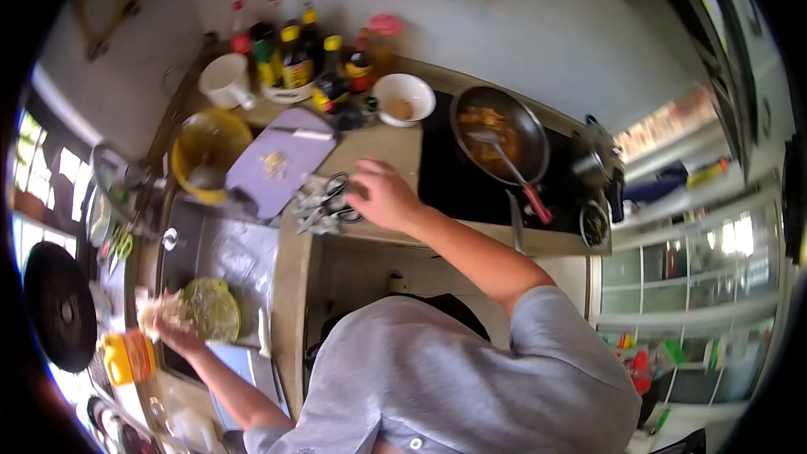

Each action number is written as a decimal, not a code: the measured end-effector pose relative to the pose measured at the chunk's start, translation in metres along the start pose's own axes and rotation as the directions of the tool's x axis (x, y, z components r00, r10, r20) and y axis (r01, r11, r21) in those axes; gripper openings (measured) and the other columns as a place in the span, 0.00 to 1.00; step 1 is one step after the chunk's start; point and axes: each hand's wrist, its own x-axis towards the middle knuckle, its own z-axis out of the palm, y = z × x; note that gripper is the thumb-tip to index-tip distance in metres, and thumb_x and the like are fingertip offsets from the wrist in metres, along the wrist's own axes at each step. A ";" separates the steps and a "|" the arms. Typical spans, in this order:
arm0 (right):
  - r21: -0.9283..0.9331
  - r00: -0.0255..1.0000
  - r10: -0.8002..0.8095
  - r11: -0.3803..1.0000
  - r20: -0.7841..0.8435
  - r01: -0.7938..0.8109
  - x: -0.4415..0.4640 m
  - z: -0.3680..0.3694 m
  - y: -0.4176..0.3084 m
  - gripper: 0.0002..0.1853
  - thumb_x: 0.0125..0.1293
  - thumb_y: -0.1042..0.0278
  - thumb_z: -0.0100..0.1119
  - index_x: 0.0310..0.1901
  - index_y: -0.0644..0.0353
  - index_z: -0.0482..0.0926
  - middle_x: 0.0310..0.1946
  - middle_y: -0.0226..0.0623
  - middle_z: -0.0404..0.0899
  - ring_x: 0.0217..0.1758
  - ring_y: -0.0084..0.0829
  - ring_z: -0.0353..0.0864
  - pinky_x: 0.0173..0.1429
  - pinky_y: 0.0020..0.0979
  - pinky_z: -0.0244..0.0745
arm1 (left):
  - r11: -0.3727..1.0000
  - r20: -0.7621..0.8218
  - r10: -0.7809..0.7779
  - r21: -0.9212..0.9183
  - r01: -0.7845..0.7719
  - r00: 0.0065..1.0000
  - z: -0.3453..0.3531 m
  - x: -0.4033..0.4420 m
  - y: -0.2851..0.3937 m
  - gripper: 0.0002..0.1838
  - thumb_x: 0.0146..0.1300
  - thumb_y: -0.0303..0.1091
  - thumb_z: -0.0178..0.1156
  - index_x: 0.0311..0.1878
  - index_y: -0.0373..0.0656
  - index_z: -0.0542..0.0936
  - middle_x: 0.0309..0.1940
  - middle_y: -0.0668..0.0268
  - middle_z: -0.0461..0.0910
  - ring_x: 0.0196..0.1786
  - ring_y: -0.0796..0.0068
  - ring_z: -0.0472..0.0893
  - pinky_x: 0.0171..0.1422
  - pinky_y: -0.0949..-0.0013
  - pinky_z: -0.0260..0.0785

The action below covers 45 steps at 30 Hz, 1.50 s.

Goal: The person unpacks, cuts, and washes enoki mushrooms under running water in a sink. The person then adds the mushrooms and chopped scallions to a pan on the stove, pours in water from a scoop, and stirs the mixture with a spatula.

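**Right hand at the scissors, left hand occupied at the sink**

The right hand (382,193), fingers partly curled, is beside the black-handled metal scissors (348,216) lying on crumpled, silvery-grey packaging (308,206) at the counter's front edge. Whether the fingers have a grip or merely hover cannot be determined.

The left hand (180,339) appears to grasp a pale, stringy bundle of food (158,313) at the side of a translucent yellow-green bowl (222,309) in the stainless-steel sink (256,245). Blur obscures the fingers; contact between bundle and bowl is not discernible.

Recommendations on handling:

1. Scissors should be taken by the loops, with the blades kept together and lifted clear, since the loose packaging beneath could snag or drag along.
2. The bundle should be held low and supported from underneath; its strands look likely to shed if squeezed.
3. The two hands are well apart, so attention should settle on one before the other moves.
4. The lilac cutting board (252,170), bearing a white-handled knife (313,134) and pale chopped pieces (273,165), lies near the scissors; a sideways sweep is inadvisable.
5. The forearm should keep clear of the dark round wok (538,136) on the black cooktop (439,170).
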 end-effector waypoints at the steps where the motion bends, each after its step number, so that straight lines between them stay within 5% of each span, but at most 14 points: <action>1: -0.051 0.992 0.123 0.991 -0.023 -0.124 -0.019 -0.031 0.021 0.20 0.60 0.57 0.71 0.46 0.66 0.85 0.60 0.53 0.77 0.68 0.55 0.72 0.72 0.47 0.67 | 0.994 -0.013 0.096 0.046 -0.095 0.995 -0.004 0.002 0.001 0.41 0.62 0.52 0.66 0.72 0.39 0.66 0.70 0.46 0.69 0.69 0.52 0.72 0.72 0.51 0.69; 7: -0.492 0.836 0.160 0.744 -0.525 -0.451 -0.145 -0.179 0.150 0.11 0.57 0.64 0.69 0.34 0.64 0.83 0.41 0.50 0.82 0.48 0.51 0.80 0.53 0.47 0.76 | 0.996 -0.147 0.056 -0.061 -0.066 0.988 0.010 -0.012 0.015 0.34 0.64 0.41 0.64 0.69 0.34 0.67 0.65 0.51 0.73 0.69 0.43 0.72 0.78 0.49 0.63; 10: -0.434 0.672 0.684 0.534 -0.283 -0.726 -0.194 -0.207 0.167 0.14 0.62 0.65 0.67 0.46 0.63 0.82 0.43 0.51 0.83 0.48 0.54 0.82 0.53 0.46 0.78 | 0.994 -0.101 0.018 -0.108 -0.029 0.995 0.003 0.001 0.013 0.32 0.65 0.42 0.62 0.68 0.34 0.69 0.63 0.51 0.75 0.69 0.42 0.73 0.78 0.49 0.63; 12: -0.360 0.741 0.647 0.658 -0.180 -0.662 -0.215 -0.205 0.182 0.18 0.64 0.63 0.65 0.52 0.62 0.79 0.42 0.51 0.84 0.47 0.54 0.83 0.53 0.51 0.78 | 0.999 -0.095 0.011 -0.043 -0.016 0.995 0.005 0.009 0.010 0.31 0.65 0.43 0.62 0.66 0.35 0.71 0.63 0.51 0.75 0.68 0.43 0.74 0.77 0.49 0.65; 17: -0.222 0.878 0.351 0.874 -0.325 -0.432 -0.205 -0.210 0.182 0.22 0.68 0.72 0.60 0.64 0.56 0.76 0.42 0.50 0.84 0.44 0.51 0.84 0.48 0.45 0.80 | 0.999 -0.064 0.053 -0.004 -0.053 0.997 -0.011 0.038 0.002 0.32 0.64 0.43 0.64 0.67 0.37 0.71 0.64 0.51 0.75 0.67 0.46 0.75 0.74 0.48 0.68; 24: -0.218 0.865 0.297 0.887 -0.404 -0.407 -0.208 -0.248 0.174 0.20 0.68 0.74 0.60 0.62 0.57 0.79 0.41 0.47 0.86 0.39 0.50 0.84 0.45 0.43 0.80 | 0.957 0.254 -0.031 -0.273 0.102 0.967 -0.043 0.052 0.021 0.30 0.62 0.41 0.65 0.62 0.31 0.75 0.61 0.47 0.78 0.68 0.46 0.75 0.76 0.45 0.65; 30: -0.243 0.856 0.398 0.841 -0.329 -0.484 -0.238 -0.233 0.164 0.21 0.69 0.70 0.60 0.63 0.58 0.78 0.35 0.52 0.84 0.36 0.54 0.83 0.43 0.48 0.79 | 0.956 0.105 0.097 -0.288 -0.063 0.990 -0.053 0.049 0.031 0.25 0.64 0.36 0.64 0.62 0.35 0.75 0.59 0.52 0.79 0.67 0.49 0.75 0.75 0.43 0.65; 32: -0.247 0.812 0.532 0.776 -0.239 -0.581 -0.247 -0.235 0.157 0.22 0.70 0.75 0.59 0.65 0.59 0.77 0.51 0.44 0.86 0.44 0.48 0.85 0.49 0.40 0.80 | 0.949 0.160 0.066 -0.316 -0.012 0.985 -0.053 0.042 0.034 0.26 0.64 0.36 0.64 0.62 0.34 0.75 0.60 0.51 0.79 0.68 0.47 0.74 0.76 0.42 0.64; 36: -0.303 0.812 0.495 0.759 -0.309 -0.577 -0.248 -0.266 0.141 0.21 0.68 0.73 0.62 0.63 0.56 0.79 0.41 0.49 0.85 0.40 0.50 0.84 0.45 0.42 0.80 | 0.951 -0.136 0.198 -0.213 -0.224 0.971 0.048 -0.009 0.022 0.30 0.65 0.38 0.62 0.67 0.33 0.71 0.65 0.49 0.75 0.70 0.46 0.72 0.77 0.43 0.63; 37: -0.309 0.799 0.495 0.743 -0.341 -0.593 -0.250 -0.269 0.140 0.21 0.68 0.71 0.63 0.62 0.56 0.80 0.36 0.49 0.83 0.38 0.50 0.84 0.43 0.42 0.79 | 0.965 0.171 0.156 -0.237 -0.113 0.973 0.042 -0.005 0.021 0.27 0.68 0.40 0.58 0.64 0.31 0.72 0.59 0.48 0.79 0.67 0.49 0.76 0.70 0.47 0.73; 39: -0.275 0.802 0.476 0.768 -0.361 -0.579 -0.255 -0.274 0.140 0.20 0.68 0.71 0.63 0.62 0.56 0.80 0.36 0.50 0.82 0.38 0.51 0.83 0.43 0.44 0.78 | 0.975 0.208 0.172 -0.178 -0.136 0.963 0.099 -0.029 0.001 0.28 0.70 0.42 0.58 0.65 0.32 0.71 0.55 0.49 0.79 0.61 0.52 0.78 0.64 0.50 0.76; 41: -0.241 0.807 0.457 0.792 -0.374 -0.561 -0.261 -0.277 0.142 0.20 0.67 0.72 0.62 0.61 0.56 0.80 0.36 0.50 0.82 0.38 0.52 0.82 0.43 0.46 0.78 | 0.871 0.509 -0.084 -0.381 0.312 0.857 0.151 -0.026 -0.031 0.27 0.72 0.44 0.57 0.65 0.33 0.70 0.45 0.53 0.79 0.45 0.63 0.79 0.50 0.59 0.77; 42: -0.218 0.804 0.466 0.798 -0.369 -0.563 -0.264 -0.278 0.145 0.20 0.67 0.72 0.62 0.62 0.56 0.80 0.36 0.50 0.82 0.39 0.52 0.82 0.43 0.45 0.78 | 0.526 0.781 -0.191 -0.430 0.733 0.595 0.171 -0.014 -0.052 0.26 0.73 0.45 0.57 0.64 0.34 0.70 0.40 0.57 0.78 0.36 0.70 0.78 0.41 0.65 0.75; 45: -0.160 0.788 0.493 0.801 -0.370 -0.576 -0.270 -0.279 0.153 0.21 0.67 0.72 0.63 0.62 0.56 0.79 0.37 0.50 0.82 0.39 0.52 0.82 0.43 0.45 0.78 | 0.781 0.618 -0.441 -0.093 0.617 0.651 0.324 -0.057 -0.118 0.23 0.67 0.41 0.61 0.58 0.33 0.73 0.37 0.59 0.79 0.34 0.69 0.80 0.37 0.66 0.76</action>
